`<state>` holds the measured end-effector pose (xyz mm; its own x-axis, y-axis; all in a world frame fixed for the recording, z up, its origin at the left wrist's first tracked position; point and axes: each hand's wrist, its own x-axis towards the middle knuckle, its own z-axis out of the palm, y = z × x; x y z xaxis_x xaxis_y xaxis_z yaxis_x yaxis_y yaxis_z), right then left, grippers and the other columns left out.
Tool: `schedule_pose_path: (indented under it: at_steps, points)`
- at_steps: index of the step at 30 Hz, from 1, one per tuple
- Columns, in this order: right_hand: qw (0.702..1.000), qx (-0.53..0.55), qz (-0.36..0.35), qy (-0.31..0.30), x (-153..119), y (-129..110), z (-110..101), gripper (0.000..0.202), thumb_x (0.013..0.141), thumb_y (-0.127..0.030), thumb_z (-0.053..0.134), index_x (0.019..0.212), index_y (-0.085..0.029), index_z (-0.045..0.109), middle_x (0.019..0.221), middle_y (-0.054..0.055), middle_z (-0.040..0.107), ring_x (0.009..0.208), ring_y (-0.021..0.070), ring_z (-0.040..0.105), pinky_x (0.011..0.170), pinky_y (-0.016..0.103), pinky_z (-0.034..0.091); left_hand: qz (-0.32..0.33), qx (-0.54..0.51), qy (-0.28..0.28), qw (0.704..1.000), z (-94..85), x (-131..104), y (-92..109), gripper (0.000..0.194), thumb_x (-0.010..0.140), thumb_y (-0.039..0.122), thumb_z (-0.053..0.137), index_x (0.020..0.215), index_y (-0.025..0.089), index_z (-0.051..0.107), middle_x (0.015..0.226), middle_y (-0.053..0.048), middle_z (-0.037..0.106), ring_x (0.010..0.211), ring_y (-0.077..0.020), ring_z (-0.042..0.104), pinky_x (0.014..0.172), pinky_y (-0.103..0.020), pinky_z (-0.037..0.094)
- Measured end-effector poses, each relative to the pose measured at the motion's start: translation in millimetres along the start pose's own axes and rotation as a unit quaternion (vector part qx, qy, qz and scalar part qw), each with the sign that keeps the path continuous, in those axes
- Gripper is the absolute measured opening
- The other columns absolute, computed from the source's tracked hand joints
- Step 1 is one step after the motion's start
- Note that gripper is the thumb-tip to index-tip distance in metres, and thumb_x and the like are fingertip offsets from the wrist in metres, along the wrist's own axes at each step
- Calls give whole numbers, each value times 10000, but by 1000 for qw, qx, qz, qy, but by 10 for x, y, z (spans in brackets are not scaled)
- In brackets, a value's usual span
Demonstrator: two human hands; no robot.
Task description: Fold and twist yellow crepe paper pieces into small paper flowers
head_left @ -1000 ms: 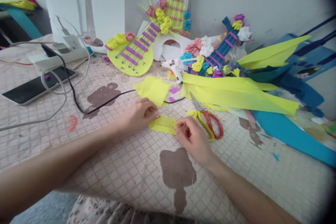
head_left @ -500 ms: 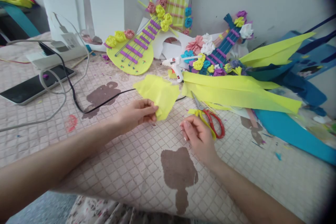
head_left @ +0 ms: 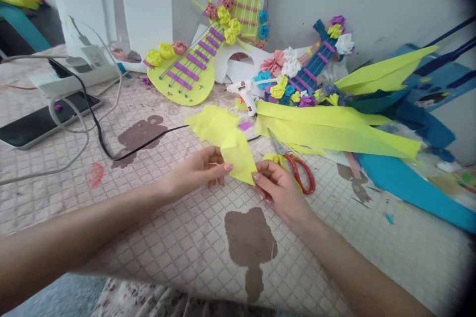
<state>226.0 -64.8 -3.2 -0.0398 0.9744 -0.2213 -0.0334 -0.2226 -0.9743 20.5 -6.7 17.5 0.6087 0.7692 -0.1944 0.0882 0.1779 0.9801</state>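
- While the left hand [head_left: 204,171] pinches the left edge of a small yellow paper piece [head_left: 240,158], thumb on top, the right hand [head_left: 280,185] has its fingertips at the lower right corner.
- Left grip: closed on the paper. Right grip: thumb and forefinger pinched together on the corner.
- Paper piece position: between the hands, above the cloth-covered counter [head_left: 167,237], tilted; its upper end overlaps, in view, a yellow paper stack [head_left: 210,121]. Contact there: cannot tell.
- Scissors [head_left: 307,181], red and yellow handles, lie just beside the right hand, partly hidden by it.
- Beyond: white glue gun [head_left: 246,94] near long yellow paper strips [head_left: 327,129].
- Behind: yellow paper guitar [head_left: 186,74]; blue one [head_left: 312,68] with paper flowers.
- Far left: phone [head_left: 44,119], dark screen up.
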Motion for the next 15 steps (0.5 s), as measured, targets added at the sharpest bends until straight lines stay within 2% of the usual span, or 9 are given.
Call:
schedule_pose_path:
  at_steps: [2, 5, 8, 9, 11, 13, 15]
  points:
    - [999, -25, 8, -31, 12, -17, -43, 226, 790, -384, 639, 865, -198, 536, 590, -75, 475, 433, 52, 387, 378, 182, 267, 4, 22, 21, 1000, -67, 24, 21, 268, 865, 403, 542, 910, 140, 524, 643, 21, 544, 505, -64, 476, 463, -188, 377]
    - [996, -69, -1, -62, 9, -26, -87, 211, 824, -390, 591, 867, -195, 525, 602, -72, 460, 438, 54, 395, 390, 191, 291, -15, 39, 38, 998, -133, 60, -2, 227, 846, 354, 582, 798, 139, 528, 564, 36, 517, 466, -51, 443, 428, -165, 331]
    - [983, -163, -88, -5, -28, -25, -96, 236, 846, -398, 561, 974, -209, 502, 756, -30, 522, 476, 62, 424, 424, 218, 348, -56, 22, 41, 997, -157, 90, -40, 180, 826, 264, 614, 737, 130, 533, 542, 30, 537, 454, -39, 445, 427, -147, 327]
    - [965, -218, -141, 27, -45, -27, -92, 262, 832, -389, 584, 1007, -216, 495, 831, -11, 534, 501, 66, 433, 456, 236, 380, -71, 1, 45, 996, -160, 98, -48, 161, 833, 245, 604, 743, 126, 542, 552, 23, 549, 461, -38, 456, 433, -143, 338]
    - [903, -340, -251, 79, -76, -34, -76, 309, 784, -345, 653, 1020, -225, 495, 937, 18, 530, 562, 83, 452, 541, 276, 431, -97, -55, 54, 992, -162, 111, -55, 121, 844, 215, 586, 771, 121, 564, 575, 14, 559, 477, -38, 479, 444, -139, 362]
    - [833, -441, -323, 91, -93, -40, -52, 294, 769, -298, 673, 998, -226, 505, 949, 32, 532, 631, 115, 489, 590, 298, 447, -112, -103, 59, 987, -153, 119, -59, 94, 840, 198, 590, 791, 119, 579, 600, 9, 565, 498, -40, 501, 455, -138, 386]
    - [785, -503, -354, 74, -95, -39, -22, 211, 801, -269, 637, 964, -218, 514, 937, 45, 549, 715, 151, 539, 598, 299, 450, -119, -132, 56, 983, -130, 120, -67, 87, 834, 196, 601, 805, 115, 586, 638, 0, 580, 520, -40, 520, 472, -139, 410]
